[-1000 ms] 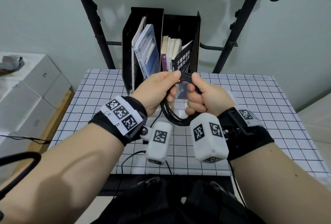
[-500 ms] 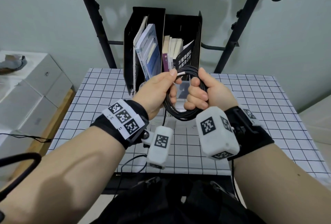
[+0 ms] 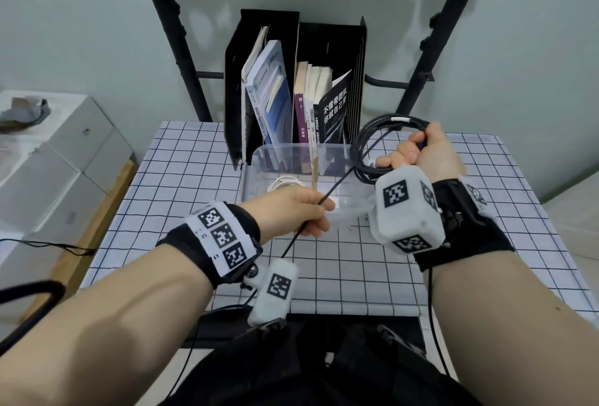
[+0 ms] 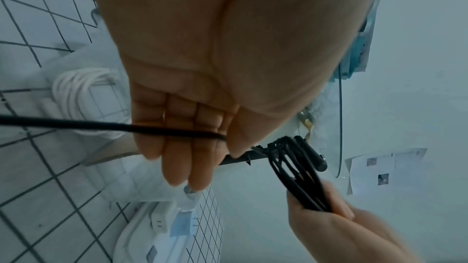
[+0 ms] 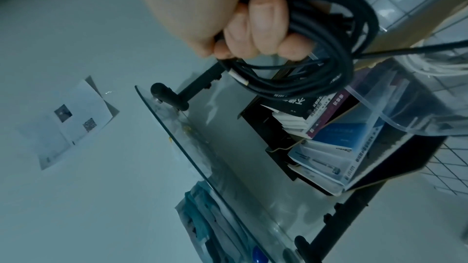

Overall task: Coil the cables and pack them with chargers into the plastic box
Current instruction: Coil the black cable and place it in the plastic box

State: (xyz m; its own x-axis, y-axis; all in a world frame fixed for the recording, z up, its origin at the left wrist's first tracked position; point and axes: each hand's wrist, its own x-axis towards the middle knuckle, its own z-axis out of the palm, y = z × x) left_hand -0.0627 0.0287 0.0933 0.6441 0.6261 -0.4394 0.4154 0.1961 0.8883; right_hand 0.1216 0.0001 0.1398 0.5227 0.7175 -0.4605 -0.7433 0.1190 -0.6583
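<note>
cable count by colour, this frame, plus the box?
Black cable: 1, coiled in the right hand, tail pinched by the left hand
White cable: 1, coiled inside the plastic box
Plastic box: 1
Total: 3

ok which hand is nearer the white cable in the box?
Left. The left hand hovers just in front of the white cable, pinching the black cable's loose end. The right hand is off to the right, gripping the black coil.

Two cables: one black cable [image 3: 372, 143], one white cable [image 3: 285, 182]; one plastic box [image 3: 256, 162].
</note>
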